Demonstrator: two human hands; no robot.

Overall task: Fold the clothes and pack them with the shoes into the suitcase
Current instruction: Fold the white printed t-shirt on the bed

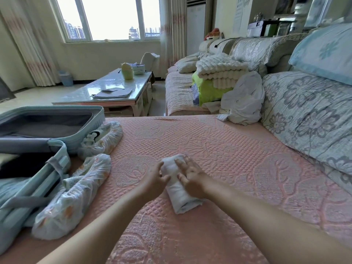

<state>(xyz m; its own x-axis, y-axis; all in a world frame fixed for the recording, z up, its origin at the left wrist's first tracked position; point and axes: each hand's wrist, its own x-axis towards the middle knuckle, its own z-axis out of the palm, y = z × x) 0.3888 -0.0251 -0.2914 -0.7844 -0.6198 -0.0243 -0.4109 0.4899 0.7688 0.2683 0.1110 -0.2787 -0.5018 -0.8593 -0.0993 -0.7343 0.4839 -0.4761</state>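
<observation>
Centrally, left hand [154, 179] grips, right hand [191, 177] presses white roll [180, 199]; suitcase [62, 153] leftward.

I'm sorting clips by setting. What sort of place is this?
Most likely a home living room: a long sofa with cushions, a coffee table beside it and a curtained window. An open suitcase lies on the sofa.

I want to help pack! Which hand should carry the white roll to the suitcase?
Left, probably. The left hand holds the white roll on the side nearer the open suitcase; the right hand would cross over.
</observation>
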